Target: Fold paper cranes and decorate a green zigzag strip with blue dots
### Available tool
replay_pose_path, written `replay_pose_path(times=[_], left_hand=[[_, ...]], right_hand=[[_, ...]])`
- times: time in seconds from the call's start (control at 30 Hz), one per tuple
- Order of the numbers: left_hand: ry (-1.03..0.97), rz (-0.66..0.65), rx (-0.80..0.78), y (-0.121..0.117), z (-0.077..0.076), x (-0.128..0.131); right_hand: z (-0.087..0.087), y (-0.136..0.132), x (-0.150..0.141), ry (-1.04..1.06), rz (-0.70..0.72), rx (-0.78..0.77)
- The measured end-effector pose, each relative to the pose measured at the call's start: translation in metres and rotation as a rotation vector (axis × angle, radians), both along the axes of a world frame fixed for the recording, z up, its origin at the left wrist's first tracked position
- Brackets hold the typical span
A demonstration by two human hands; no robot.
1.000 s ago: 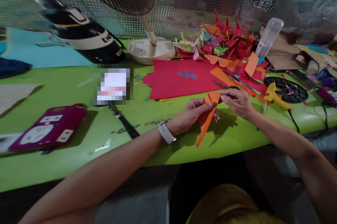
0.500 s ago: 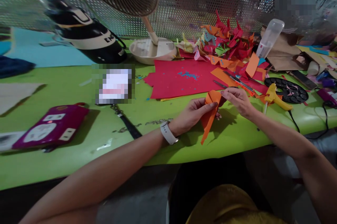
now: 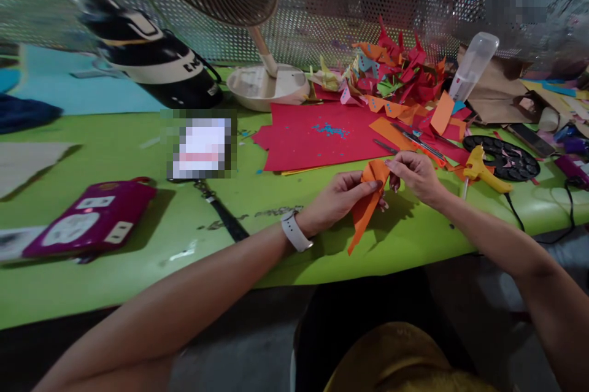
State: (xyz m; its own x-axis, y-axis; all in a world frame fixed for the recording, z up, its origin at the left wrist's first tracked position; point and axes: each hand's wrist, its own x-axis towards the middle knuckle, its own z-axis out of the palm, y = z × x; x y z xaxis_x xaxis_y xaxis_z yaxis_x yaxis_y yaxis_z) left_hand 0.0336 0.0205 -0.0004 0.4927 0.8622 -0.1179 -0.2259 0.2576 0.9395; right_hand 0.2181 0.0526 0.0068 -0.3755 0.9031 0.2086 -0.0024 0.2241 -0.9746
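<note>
A piece of folded orange paper (image 3: 367, 208) is held above the green table near its front edge, a narrow tail of it pointing down. My left hand (image 3: 346, 192) grips it, thumb on top and fingers underneath. At the paper's upper right edge, my right hand (image 3: 414, 174) pinches with thumb and forefinger; its other fingers are partly hidden below. Just behind the hands lie red paper sheets (image 3: 294, 140) with small blue dots scattered on them. A box cutter (image 3: 418, 142) and a dark pointed blade tip (image 3: 385, 146) lie close to my right hand.
Folded paper figures (image 3: 400, 73) are heaped at the back. On the right are a yellow glue gun (image 3: 488, 174) with a cord, a black palette (image 3: 515, 162) and a clear bottle (image 3: 476, 67). A fan base (image 3: 243, 94), flask (image 3: 156, 61), phone (image 3: 202, 149) and purple power strip (image 3: 92, 214) stand leftward.
The orange paper has turned slightly, its tail shifting a little left. The lower fingers of my right hand show more beside the paper. Both hands keep their hold.
</note>
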Motion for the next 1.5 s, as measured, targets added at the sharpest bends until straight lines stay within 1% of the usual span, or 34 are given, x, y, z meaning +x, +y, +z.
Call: replay_pose_path(times=[0.1,0.23,0.33,0.47,0.57,0.6,0.67,0.73,0.77,0.8,0.87,0.97,1.03,1.1,1.2,1.3,1.4,1.5], left_hand=[[-0.044,0.022,-0.016,0.000,-0.002,-0.001],[-0.077,0.013,-0.009,0.001,-0.004,-0.002],[-0.063,0.007,-0.006,0.000,-0.001,-0.001],[-0.029,-0.041,-0.020,0.000,0.001,-0.001],[-0.024,-0.059,-0.048,0.002,0.000,-0.002],[-0.026,-0.046,-0.053,0.004,-0.001,-0.002],[-0.045,0.029,-0.042,0.007,-0.002,-0.002],[-0.083,0.143,-0.021,0.011,-0.003,-0.003],[-0.098,0.191,-0.017,0.013,-0.003,-0.004],[-0.107,0.227,-0.020,0.014,-0.003,-0.005],[-0.119,0.279,-0.043,0.018,-0.004,-0.006],[-0.163,0.336,-0.071,0.020,-0.003,-0.008],[-0.213,0.334,-0.083,0.021,-0.003,-0.007],[-0.256,0.302,-0.092,0.021,-0.003,-0.007],[-0.278,0.238,-0.112,0.022,-0.003,-0.007],[-0.268,0.203,-0.115,0.023,-0.004,-0.008],[-0.224,0.225,-0.098,0.023,-0.005,-0.009],[-0.211,0.270,-0.115,0.022,-0.005,-0.009]], right_hand=[[-0.001,0.002,0.001,0.005,0.009,-0.002],[-0.003,0.005,0.003,0.002,0.007,0.001],[-0.004,0.005,0.003,-0.023,0.014,0.007],[-0.005,0.006,0.002,-0.031,0.012,0.031],[-0.008,0.009,0.002,-0.038,-0.015,0.062],[-0.009,0.010,0.003,-0.042,-0.041,0.091],[-0.010,0.011,0.004,-0.057,-0.130,0.201],[-0.010,0.010,0.006,-0.104,-0.225,0.386],[-0.010,0.008,0.007,-0.141,-0.246,0.492],[-0.009,0.007,0.008,-0.186,-0.240,0.594],[-0.007,0.003,0.008,-0.270,-0.161,0.746],[-0.006,0.000,0.007,-0.373,-0.010,0.839],[-0.007,0.001,0.007,-0.418,0.051,0.865],[-0.009,0.004,0.008,-0.446,0.083,0.865],[-0.011,0.008,0.010,-0.483,0.093,0.815],[-0.012,0.011,0.012,-0.479,0.080,0.792],[-0.013,0.011,0.012,-0.460,0.070,0.783],[-0.012,0.011,0.012,-0.419,0.080,0.795]])
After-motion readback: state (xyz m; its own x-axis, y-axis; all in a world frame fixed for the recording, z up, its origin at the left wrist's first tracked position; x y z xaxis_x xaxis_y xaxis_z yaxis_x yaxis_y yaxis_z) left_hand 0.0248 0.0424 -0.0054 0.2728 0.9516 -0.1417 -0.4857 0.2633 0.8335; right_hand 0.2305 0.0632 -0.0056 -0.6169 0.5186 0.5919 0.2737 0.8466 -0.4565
